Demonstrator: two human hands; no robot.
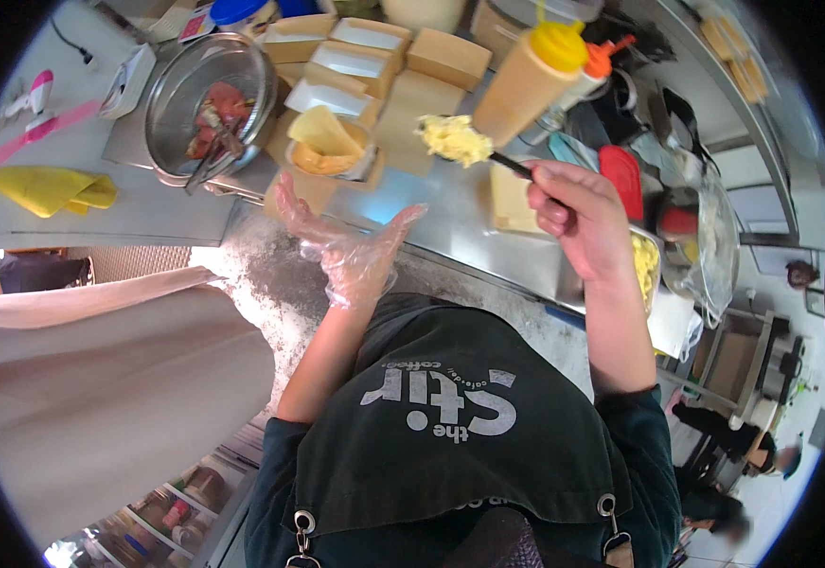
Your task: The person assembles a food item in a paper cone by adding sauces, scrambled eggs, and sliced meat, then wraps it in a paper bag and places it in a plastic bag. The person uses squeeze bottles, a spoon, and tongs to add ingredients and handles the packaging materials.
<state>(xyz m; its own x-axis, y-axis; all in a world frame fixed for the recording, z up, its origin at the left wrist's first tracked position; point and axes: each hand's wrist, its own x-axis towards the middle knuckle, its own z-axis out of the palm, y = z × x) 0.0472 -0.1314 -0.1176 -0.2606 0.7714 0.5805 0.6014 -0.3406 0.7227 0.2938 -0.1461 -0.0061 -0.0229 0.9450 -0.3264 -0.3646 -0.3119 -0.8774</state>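
My right hand [578, 222] is bare and closed round the black handle of a spoon [516, 168]. A lump of pale yellow, chunky food like egg salad [457, 140] is heaped on its end, held above the metal counter. My left hand [351, 251], in a clear plastic glove, is spread palm up with nothing in it. Just beyond its fingers stands an open cardboard box [372, 168] holding a yellow slice like cheese [322, 133] on an orange-brown round like a bun. More yellow food [646, 265] lies in a container beside my right forearm, partly hidden by it.
Several open cardboard boxes [355, 62] stand at the back. Left of them is a metal bowl [159, 123] with pinkish slices and tongs [206, 170]. A yellow cloth [48, 189] lies far left. Squeeze bottles [531, 80] stand back right, near a red mitt-like item [620, 180].
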